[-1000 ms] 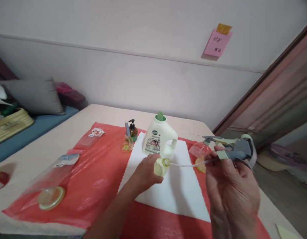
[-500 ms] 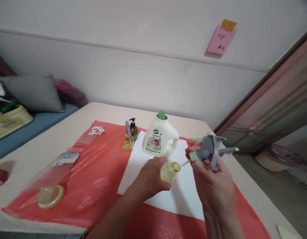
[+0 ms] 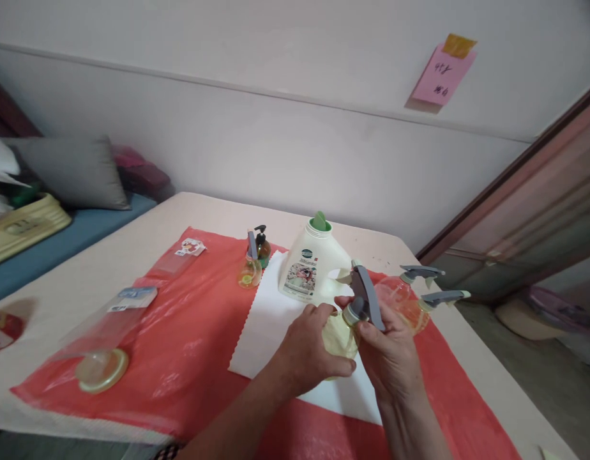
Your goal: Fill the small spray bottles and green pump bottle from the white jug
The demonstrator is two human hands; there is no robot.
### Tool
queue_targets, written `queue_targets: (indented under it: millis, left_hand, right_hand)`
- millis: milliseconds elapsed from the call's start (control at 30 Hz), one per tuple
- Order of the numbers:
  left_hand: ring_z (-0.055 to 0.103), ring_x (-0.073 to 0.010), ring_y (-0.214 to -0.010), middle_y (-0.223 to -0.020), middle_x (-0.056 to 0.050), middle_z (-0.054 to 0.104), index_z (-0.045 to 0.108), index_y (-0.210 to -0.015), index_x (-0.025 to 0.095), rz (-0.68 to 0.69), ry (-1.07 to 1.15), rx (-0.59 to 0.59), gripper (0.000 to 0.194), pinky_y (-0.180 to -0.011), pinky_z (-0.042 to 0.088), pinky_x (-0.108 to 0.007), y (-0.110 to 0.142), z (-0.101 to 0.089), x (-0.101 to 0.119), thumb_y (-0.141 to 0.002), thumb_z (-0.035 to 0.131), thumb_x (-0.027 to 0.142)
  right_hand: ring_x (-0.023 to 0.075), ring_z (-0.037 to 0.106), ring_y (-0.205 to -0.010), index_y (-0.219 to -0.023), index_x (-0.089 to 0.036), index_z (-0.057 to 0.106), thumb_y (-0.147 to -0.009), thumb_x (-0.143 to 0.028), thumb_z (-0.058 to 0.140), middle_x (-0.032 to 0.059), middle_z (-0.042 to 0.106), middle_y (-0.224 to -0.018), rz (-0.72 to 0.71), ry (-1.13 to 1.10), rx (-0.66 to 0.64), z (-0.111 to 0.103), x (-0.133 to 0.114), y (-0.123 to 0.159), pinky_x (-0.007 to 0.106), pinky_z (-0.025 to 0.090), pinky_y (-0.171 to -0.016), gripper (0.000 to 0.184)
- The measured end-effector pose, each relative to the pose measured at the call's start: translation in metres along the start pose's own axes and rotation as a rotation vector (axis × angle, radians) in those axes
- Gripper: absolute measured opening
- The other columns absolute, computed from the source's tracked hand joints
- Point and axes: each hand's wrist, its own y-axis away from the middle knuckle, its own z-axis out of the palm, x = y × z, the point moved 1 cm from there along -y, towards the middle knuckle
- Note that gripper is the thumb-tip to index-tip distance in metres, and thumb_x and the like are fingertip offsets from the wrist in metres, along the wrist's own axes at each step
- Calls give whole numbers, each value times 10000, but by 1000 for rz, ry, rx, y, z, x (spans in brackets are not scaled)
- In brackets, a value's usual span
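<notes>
My left hand (image 3: 310, 354) is wrapped round a small clear bottle of yellow liquid (image 3: 339, 337), held over the white cloth (image 3: 271, 319). My right hand (image 3: 388, 354) grips the grey spray trigger head (image 3: 362, 297), which sits on the bottle's neck. A white detergent jug with a green cap (image 3: 311, 268) stands just behind my hands. To their right lie two more clear spray bottles with grey triggers (image 3: 410, 300).
A red plastic sheet (image 3: 180, 345) covers the beige table. On it are a small pump bottle and a spray bottle (image 3: 254, 262) at the back, and plastic packets with a yellowish lid (image 3: 101, 370) on the left. A pillow and a bed are at far left.
My right hand brought the trigger head in from the right, slid its tube into the bottle and set it on the neck. My left hand tipped the bottle more upright.
</notes>
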Motion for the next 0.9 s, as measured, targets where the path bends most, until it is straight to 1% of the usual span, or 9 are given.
queue_targets:
  millis: [167,300,367,500,600,667,733,833,900]
  left_hand:
    - [582,-224,-920,-994,-1,571,581,-1088,277,-10,13,7,538,-787,460,-335,1,0,0,-586,775,289]
    - [578,-228,-912,-1004,-12,562,575,-1087,276,-35,-13,9,532,-779,465,-342,2,0,0,-587,757,287]
    - [575,-246,-932,-1022,-29,556,560,-1096,266,-63,-84,50,535,-790,462,-358,1,2,0,-592,741,282]
    - [559,-293,-1012,-1056,-71,552,539,-1095,233,-114,-240,141,516,-857,454,-400,0,7,-2,-619,725,305]
    - [553,-290,-1050,-1069,-68,554,533,-1093,242,-118,-268,167,502,-908,452,-395,-1,11,-3,-643,733,338]
    - [553,-277,-1054,-1072,-55,552,527,-1104,254,-111,-278,185,502,-915,454,-379,-1,13,-4,-656,732,350]
    - [551,-271,-1038,-1067,-52,547,525,-1114,256,-107,-319,189,493,-894,458,-372,-1,14,-5,-663,712,328]
    - [542,-277,-1025,-1071,-58,538,524,-1130,257,-91,-393,193,490,-850,456,-373,-1,14,-6,-665,676,291]
    - [540,-277,-1014,-1074,-58,535,522,-1143,259,-82,-403,192,505,-835,453,-374,-2,13,-7,-662,671,291]
  right_hand:
    - [289,714,-918,-1030,-252,757,-634,-395,905,70,748,-996,51,-148,-21,-1,9,-1,483,573,-877,446]
    - [277,713,-895,-1022,-253,752,-625,-411,908,62,748,-964,67,-155,14,1,12,-2,487,567,-892,455]
    - [262,707,-882,-1015,-243,741,-627,-394,907,66,747,-984,45,-119,87,6,14,0,466,571,-868,448]
    - [226,692,-933,-1003,-232,695,-648,-350,901,55,740,-1022,-49,-28,295,20,22,7,380,561,-834,427]
    - [207,685,-930,-968,-225,664,-653,-346,903,38,734,-991,-96,17,381,27,26,10,335,549,-809,414]
    - [205,685,-910,-972,-222,660,-655,-350,902,30,732,-966,-88,28,377,27,25,11,333,546,-803,418]
    - [208,684,-931,-992,-223,671,-677,-362,889,33,735,-984,-83,48,350,26,21,12,341,541,-829,408]
    - [223,679,-980,-1010,-223,704,-705,-370,872,44,741,-1022,-118,139,325,22,12,12,361,529,-878,379]
    - [236,678,-985,-1037,-225,733,-709,-376,870,52,746,-1051,-110,220,315,21,5,11,377,532,-879,387]
